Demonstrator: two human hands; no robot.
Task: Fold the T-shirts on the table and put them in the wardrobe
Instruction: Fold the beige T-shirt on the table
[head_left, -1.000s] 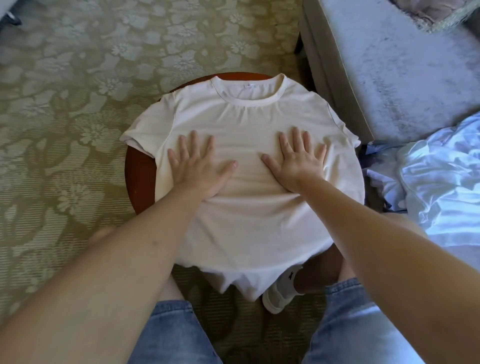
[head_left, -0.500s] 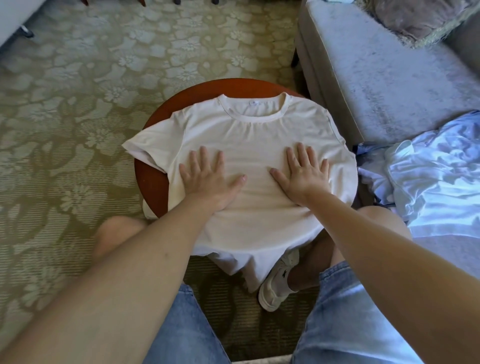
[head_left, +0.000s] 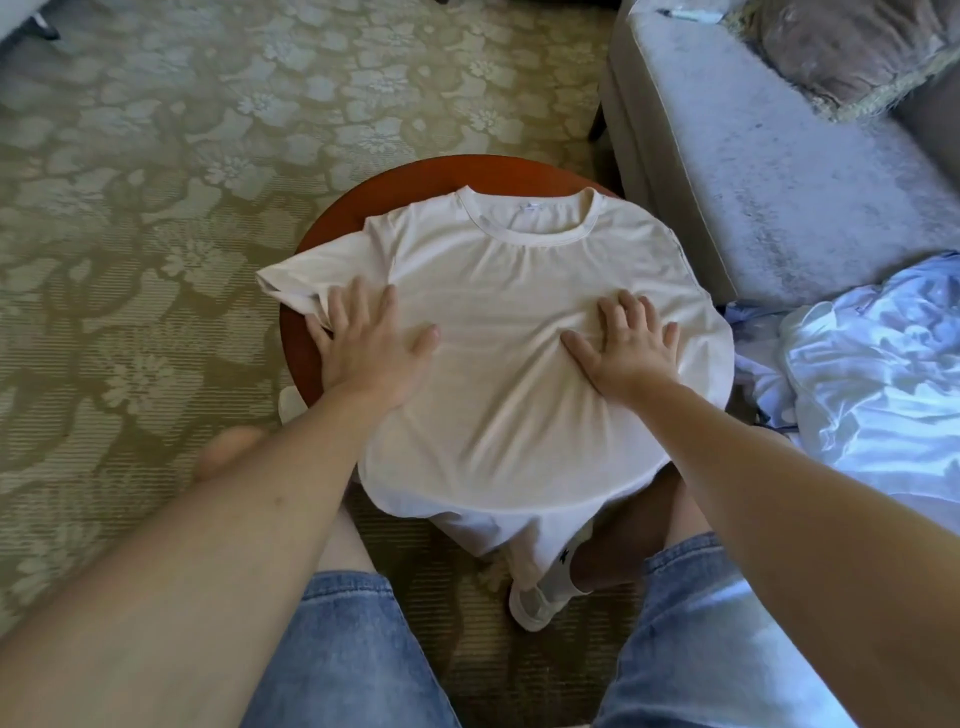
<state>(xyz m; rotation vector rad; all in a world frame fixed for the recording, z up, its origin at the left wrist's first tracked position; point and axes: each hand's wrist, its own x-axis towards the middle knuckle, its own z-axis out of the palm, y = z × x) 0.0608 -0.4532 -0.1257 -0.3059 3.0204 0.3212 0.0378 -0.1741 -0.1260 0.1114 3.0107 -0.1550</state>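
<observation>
Cream T-shirt (head_left: 519, 322) lies spread front up across a small round red-brown table (head_left: 304, 364). Its collar (head_left: 530, 234) points away from the person, and its hem (head_left: 493, 512) hangs over the near edge between the person's knees. One short sleeve (head_left: 306, 273) sticks out to the left, past the table's rim.

Both hands press palm down on the shirt's chest, fingers straight and spread, gripping nothing. The left hand (head_left: 369, 348) rests at the shirt's left side, just below that sleeve, with its little finger at the edge of the cloth beside bare wood. The right hand (head_left: 628, 348) rests on the shirt's right side, level with the left. The two hands are well apart. Soft wrinkles run across the cloth between them and fan out from the right hand.

Both bare forearms reach in from the bottom corners. The person wears blue denim shorts (head_left: 337, 649). A white shoe (head_left: 537, 605) shows on the floor under the hanging hem.

An olive carpet (head_left: 156, 208) with a pale flower pattern covers the floor. A grey sofa (head_left: 753, 156) stands just right of the table, with a cushion (head_left: 841, 47) at its far end. A crumpled heap of pale blue-white cloth (head_left: 872, 374) lies at the right, near the table.
</observation>
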